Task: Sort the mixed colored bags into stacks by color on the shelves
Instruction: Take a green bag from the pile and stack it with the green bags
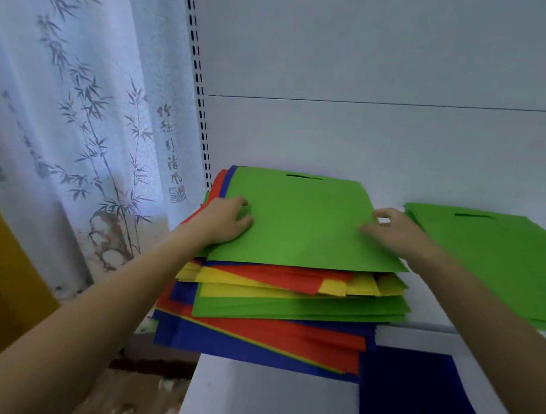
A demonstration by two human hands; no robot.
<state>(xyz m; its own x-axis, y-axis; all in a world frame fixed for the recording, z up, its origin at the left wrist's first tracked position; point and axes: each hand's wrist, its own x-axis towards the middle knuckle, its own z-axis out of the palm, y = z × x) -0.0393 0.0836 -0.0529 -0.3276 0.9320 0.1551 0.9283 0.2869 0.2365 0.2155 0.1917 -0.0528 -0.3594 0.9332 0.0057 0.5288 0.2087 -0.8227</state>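
A mixed stack of bags (272, 309) sits at the left end of the upper shelf (419, 332), pushed close to the slotted upright (198, 68) and the pale back panel (376, 67). Its layers are fanned out unevenly, with green, yellow, red and blue edges showing at the front and left. The top green bag (300, 222) lies flat on this stack, its cut-out handle slot toward the back panel. The left hand (227, 217) grips the bag's left edge with its fingers curled down onto the green surface. The right hand (391, 232) holds the right edge, thumb laid on top and the other fingers curled at the border; the blur hides whether they reach under the bag. Just to the right, on the same shelf and apart from the mixed stack, lies an all-green stack (504, 263) with its handle slot also toward the back; the right forearm passes over its near left corner. On the lower shelf (248, 396) a dark blue bag (419, 401) lies flat, partly beneath the overhang of the mixed stack. To the left hangs a sheer white curtain (75, 107) printed with grey ink bamboo and rocks. A vertical column of Chinese calligraphy (171, 151) runs down near its right edge, ending in a small red seal stamp (177, 194); the characters are too soft to read with certainty.
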